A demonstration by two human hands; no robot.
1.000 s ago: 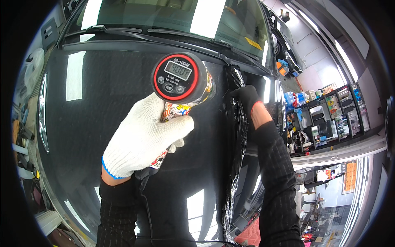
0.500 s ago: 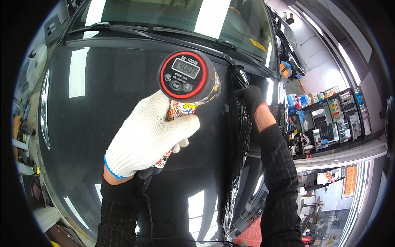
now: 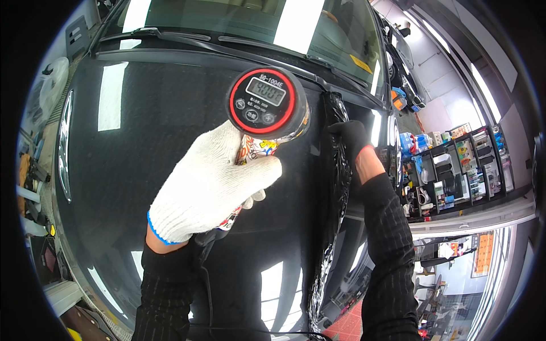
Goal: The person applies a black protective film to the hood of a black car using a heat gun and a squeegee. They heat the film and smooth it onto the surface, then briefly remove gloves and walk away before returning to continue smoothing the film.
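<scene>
My left hand (image 3: 207,184), in a white knit glove with a blue cuff, is wrapped round the patterned handle of a heat gun (image 3: 265,101). Its round back, with a red ring and a small display, faces up toward me, above the glossy black car hood (image 3: 148,162). Along the hood's right side runs a crumpled strip of shiny black film (image 3: 336,196). My right hand (image 3: 351,138), in a black glove, has its fingers closed at the upper part of that strip. The heat gun's nozzle is hidden behind its body.
Wipers (image 3: 182,38) and the windshield (image 3: 227,20) lie beyond the hood. A dark cord (image 3: 207,290) hangs from the heat gun's handle over the hood. Stocked shelves (image 3: 455,170) stand at the right, with another car (image 3: 405,62) farther back.
The heat gun and my left hand have shifted slightly right over the hood. My right hand stays at the film strip. The whole view has moved a little.
</scene>
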